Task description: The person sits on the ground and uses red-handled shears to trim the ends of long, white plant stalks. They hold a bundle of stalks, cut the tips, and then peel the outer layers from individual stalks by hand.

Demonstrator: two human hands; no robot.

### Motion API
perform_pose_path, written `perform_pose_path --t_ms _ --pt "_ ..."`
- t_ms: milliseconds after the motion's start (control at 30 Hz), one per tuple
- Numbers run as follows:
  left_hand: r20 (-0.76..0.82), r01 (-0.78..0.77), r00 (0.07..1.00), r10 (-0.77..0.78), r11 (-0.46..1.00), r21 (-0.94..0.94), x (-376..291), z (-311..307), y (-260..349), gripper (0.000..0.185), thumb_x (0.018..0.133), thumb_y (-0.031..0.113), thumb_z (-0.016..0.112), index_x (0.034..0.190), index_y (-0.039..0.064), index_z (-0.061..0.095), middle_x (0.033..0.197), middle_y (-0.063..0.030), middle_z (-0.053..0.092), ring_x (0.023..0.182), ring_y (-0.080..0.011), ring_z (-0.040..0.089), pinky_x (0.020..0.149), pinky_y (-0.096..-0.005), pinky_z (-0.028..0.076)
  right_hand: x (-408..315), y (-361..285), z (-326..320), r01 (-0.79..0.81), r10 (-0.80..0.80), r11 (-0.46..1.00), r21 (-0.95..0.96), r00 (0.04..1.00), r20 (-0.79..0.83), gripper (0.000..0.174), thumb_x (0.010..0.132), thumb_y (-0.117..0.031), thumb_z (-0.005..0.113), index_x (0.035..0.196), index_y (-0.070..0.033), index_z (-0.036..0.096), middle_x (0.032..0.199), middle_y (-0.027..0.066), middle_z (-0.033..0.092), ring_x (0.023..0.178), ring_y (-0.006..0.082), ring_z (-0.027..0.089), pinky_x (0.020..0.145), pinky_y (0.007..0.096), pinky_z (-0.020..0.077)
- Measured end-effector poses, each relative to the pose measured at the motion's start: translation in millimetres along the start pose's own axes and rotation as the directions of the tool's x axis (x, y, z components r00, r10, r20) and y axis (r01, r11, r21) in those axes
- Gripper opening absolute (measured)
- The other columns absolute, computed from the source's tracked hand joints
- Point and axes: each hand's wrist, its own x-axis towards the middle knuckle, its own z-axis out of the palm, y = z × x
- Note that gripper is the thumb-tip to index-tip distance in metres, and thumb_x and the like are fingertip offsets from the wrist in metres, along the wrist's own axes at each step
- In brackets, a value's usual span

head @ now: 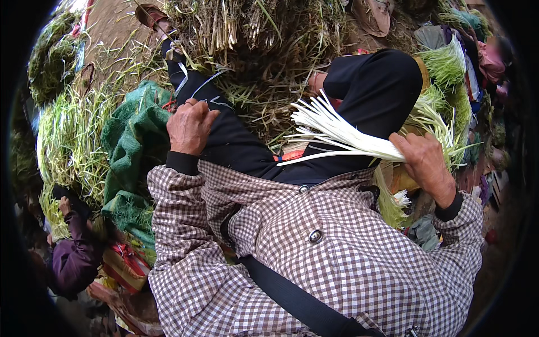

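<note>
A bundle of long white plant stalks (358, 141) is gripped in my right hand (421, 162), its white ends fanned out over my dark trousers. My left hand (190, 126) is curled above my other thigh; whether its fingers hold anything is hidden. Thin pale strips (207, 83) lie on the trouser leg just beyond it. A green woven cloth (134, 126) lies beside my left hand. Behind my right hand, more stalks with green leafy ends (438, 122) are piled. Ahead of me stands a heap of stalks with roots and dry leaves (252, 29).
Long green leafy stalks (73, 143) are heaped at the left. A person in a purple sleeve (76, 257) is at the lower left, near a red and tan bag (124, 267). Another person in pink (492, 61) is at the upper right. Loose leaves litter the brown ground (111, 25).
</note>
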Motion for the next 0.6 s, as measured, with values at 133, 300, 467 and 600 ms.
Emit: perform_pose_path --t_ms 133,300,467,600 --pt "-0.281 -0.353 0.929 0.242 0.811 -0.466 19.7 -15.9 80.6 0.015 0.083 0.014 0.073 0.087 0.003 0.064 0.085 -0.0091 0.063 0.076 -0.0259 0.061 0.068 -0.0389 0.049 4.6 -0.9 -2.5 0.038 -0.039 0.999 -0.01 0.999 -0.014 0.044 0.073 0.0 0.067 0.115 -0.011 0.058 0.074 0.0053 0.053 0.07 0.0259 0.058 0.066 0.0386 0.0394" --pt "-0.136 -0.596 0.772 0.621 0.631 -0.497 37.2 17.0 152.2 0.018 0.082 0.01 0.07 0.1 0.006 0.069 0.101 -0.0065 0.068 0.097 -0.0276 0.06 0.083 -0.0385 0.049 7.1 -4.3 -1.8 0.075 -0.077 0.997 -0.03 0.995 -0.068 0.032 0.077 -0.007 0.067 0.108 -0.012 0.059 0.069 0.0035 0.052 0.063 0.0232 0.058 0.062 0.038 0.0392" --pt "0.082 -0.556 0.705 0.705 0.621 -0.552 32.1 32.9 162.2 0.024 0.081 0.012 0.071 0.104 0.009 0.071 0.109 -0.0042 0.066 0.105 -0.0259 0.058 0.087 -0.0407 0.043 5.9 -4.7 1.7 0.062 -0.063 0.998 -0.02 0.995 -0.072 0.029 0.079 -0.009 0.067 0.107 -0.012 0.059 0.069 0.0036 0.052 0.063 0.0225 0.058 0.063 0.0375 0.0386" --pt "0.012 -0.538 0.704 0.71 0.545 -0.643 29.9 51.7 158.8 0.023 0.083 0.015 0.072 0.105 0.01 0.071 0.107 -0.0041 0.066 0.103 -0.0254 0.058 0.088 -0.0403 0.043 6.4 -5.9 2.9 0.061 -0.062 0.998 -0.022 0.996 -0.07 0.028 0.08 -0.009 0.066 0.106 -0.012 0.059 0.069 0.0037 0.053 0.063 0.0225 0.058 0.063 0.0371 0.0381"
